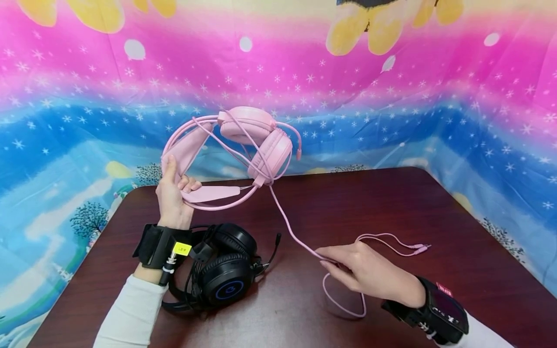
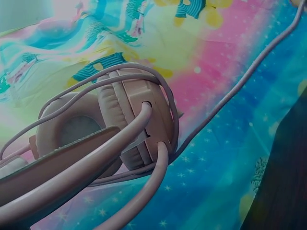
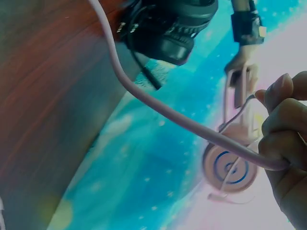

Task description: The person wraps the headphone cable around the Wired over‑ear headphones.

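Note:
A pink headset is held up over the back left of the table by my left hand, which grips its headband. Its cable loops around the ear cups and runs down to my right hand, which pinches it. In the right wrist view, curled fingers hold the cable. Beyond the right hand the cable's plug end lies on the table. Wraps of cable over one ear cup show in the left wrist view, where my left hand is out of sight.
A black headset with a boom microphone lies on the table below my left wrist. The dark wooden table has a patterned cloth backdrop behind it and at its sides.

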Tool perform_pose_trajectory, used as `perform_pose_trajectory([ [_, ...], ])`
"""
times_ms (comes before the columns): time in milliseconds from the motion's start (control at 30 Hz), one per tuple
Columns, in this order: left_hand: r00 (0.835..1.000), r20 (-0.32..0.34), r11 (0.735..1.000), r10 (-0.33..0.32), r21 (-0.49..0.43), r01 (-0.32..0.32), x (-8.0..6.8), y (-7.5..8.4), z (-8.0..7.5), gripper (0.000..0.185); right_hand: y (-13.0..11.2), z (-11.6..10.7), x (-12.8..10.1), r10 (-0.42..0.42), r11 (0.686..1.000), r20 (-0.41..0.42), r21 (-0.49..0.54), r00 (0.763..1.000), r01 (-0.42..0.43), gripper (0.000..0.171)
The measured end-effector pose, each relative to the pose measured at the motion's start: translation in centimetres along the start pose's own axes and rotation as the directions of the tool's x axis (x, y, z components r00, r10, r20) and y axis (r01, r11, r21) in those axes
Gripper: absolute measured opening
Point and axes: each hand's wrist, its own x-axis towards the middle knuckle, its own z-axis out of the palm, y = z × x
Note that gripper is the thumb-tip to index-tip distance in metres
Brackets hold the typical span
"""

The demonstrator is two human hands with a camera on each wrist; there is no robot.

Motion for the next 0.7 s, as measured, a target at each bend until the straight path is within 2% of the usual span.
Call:
perform_pose_trajectory([
  [333,1.000,-0.004,1.000,-0.003,0.029,0.003,-0.1,-0.2,0.1,0.020,-1.2,0.9,1.3,-0.103,0.993,0.035,0.055,0.994,0.101,0.033],
  [600,1.000,-0.020,0.996,0.025,0.088,-0.023,0.0,-0.6,-0.1,0.037,-2.2,1.8,2.5,-0.163,0.986,0.057,0.035,0.985,0.162,0.029],
  [700,0.999,-0.025,0.995,0.029,0.099,-0.026,0.0,-0.8,-0.1,0.038,-2.7,1.8,3.1,-0.161,0.986,0.083,-0.020,0.983,0.163,0.030],
])
